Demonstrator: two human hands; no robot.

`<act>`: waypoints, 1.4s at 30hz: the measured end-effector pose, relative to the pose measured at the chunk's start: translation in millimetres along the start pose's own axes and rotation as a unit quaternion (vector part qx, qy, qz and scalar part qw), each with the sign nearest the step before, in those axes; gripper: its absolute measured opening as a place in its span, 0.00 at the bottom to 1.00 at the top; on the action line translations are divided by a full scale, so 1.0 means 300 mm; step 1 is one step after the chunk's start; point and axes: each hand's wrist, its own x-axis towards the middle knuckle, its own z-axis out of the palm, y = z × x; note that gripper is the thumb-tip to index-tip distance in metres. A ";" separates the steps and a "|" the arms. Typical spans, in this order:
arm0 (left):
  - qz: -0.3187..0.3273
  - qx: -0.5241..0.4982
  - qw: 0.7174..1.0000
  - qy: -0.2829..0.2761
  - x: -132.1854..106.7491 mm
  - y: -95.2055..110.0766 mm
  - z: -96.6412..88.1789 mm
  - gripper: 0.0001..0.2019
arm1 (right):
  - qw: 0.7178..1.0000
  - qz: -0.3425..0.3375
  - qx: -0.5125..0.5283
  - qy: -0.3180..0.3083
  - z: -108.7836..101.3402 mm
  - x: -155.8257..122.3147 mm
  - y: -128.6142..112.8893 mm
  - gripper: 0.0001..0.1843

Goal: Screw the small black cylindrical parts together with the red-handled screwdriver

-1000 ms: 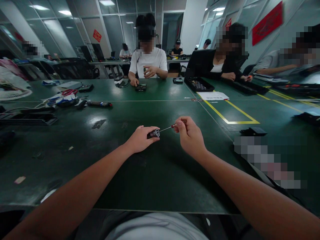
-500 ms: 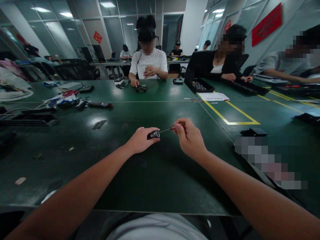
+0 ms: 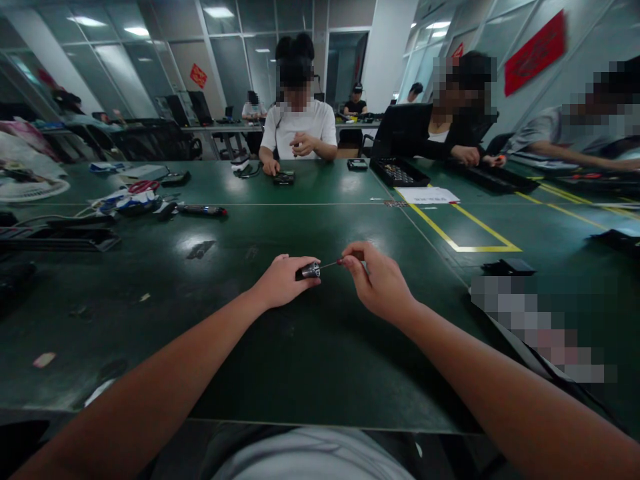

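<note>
Partly inside gripping left hand (image 3: 281,283): dark cylinder (image 3: 310,271); right hand (image 3: 381,278) pinches screwdriver (image 3: 340,261).

You wear a pale, whitish-grey garment (image 3: 320,460), probably a shirt, though little of it shows, creased in soft, darker folds. Your left hand (image 3: 281,281) and right hand (image 3: 383,280) are bare, your forearms (image 3: 150,380) likewise, tapering towards slimmer wrists.

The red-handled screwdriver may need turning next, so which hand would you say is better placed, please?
Probably the right hand: it pinches the screwdriver by its red handle, the shaft pointing toward the end of the dark cylinder, which occupies the left hand.
</note>
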 end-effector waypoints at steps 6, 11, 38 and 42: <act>-0.007 0.003 1.000 0.001 0.003 -0.010 0.001 0.21 | 0.999 0.035 -0.009 0.039 0.006 0.006 0.009 0.08; -0.010 -0.021 1.000 0.018 0.002 -0.007 -0.006 0.19 | 0.996 0.063 -0.013 0.057 0.011 0.011 0.030 0.09; -0.060 0.013 0.993 -0.099 0.001 0.120 -0.001 0.18 | 0.995 0.075 -0.006 0.062 0.008 0.021 0.034 0.09; -0.036 0.084 0.983 -0.156 0.018 0.126 0.017 0.20 | 0.995 0.077 -0.007 0.059 0.011 0.020 0.035 0.09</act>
